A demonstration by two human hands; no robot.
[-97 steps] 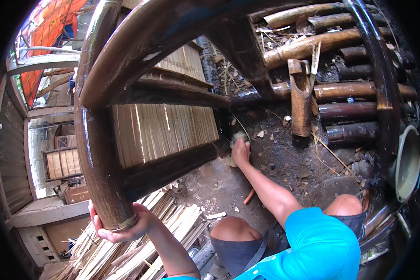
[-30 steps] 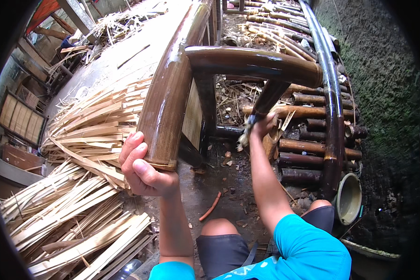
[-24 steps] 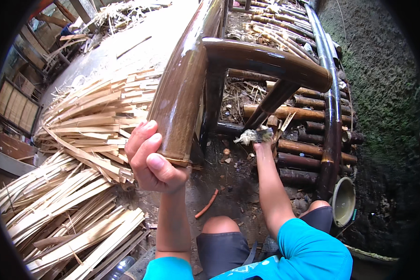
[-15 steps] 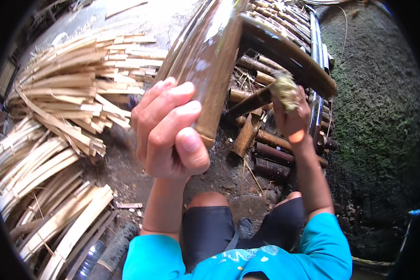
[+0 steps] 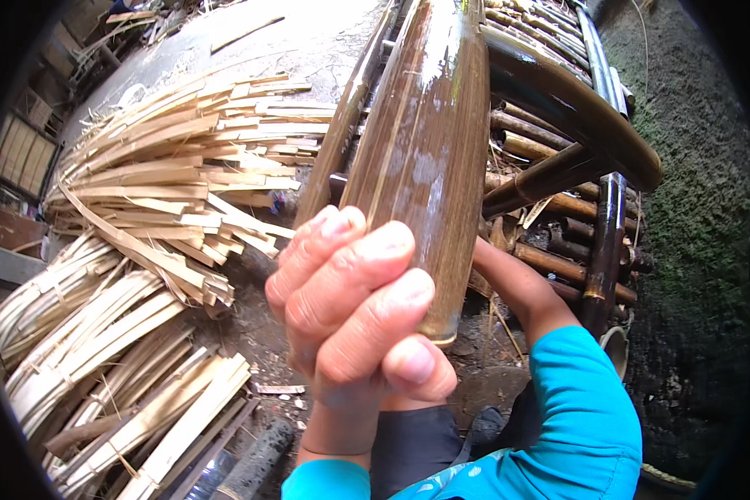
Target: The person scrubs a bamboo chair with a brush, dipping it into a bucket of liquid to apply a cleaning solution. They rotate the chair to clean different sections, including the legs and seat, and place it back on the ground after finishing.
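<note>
A: Left hand (image 5: pixel 354 312) is wrapped tight round the near end of the thick bamboo pole (image 5: pixel 425 150) of the dark bamboo chair frame (image 5: pixel 575 108), close up in the middle.

B: And the right hand?

A: Hidden behind the pole; its grip can't be told, only the blue sleeve (image 5: pixel 575 408) shows.

B: Risk?

A: I'd say the glossy pole could twist free and drop onto the bamboo strips (image 5: pixel 167 183) at left.

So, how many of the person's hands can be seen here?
1. The left hand grips the end of the thick bamboo pole at centre. The right hand is hidden behind that pole; only its forearm shows.
</note>
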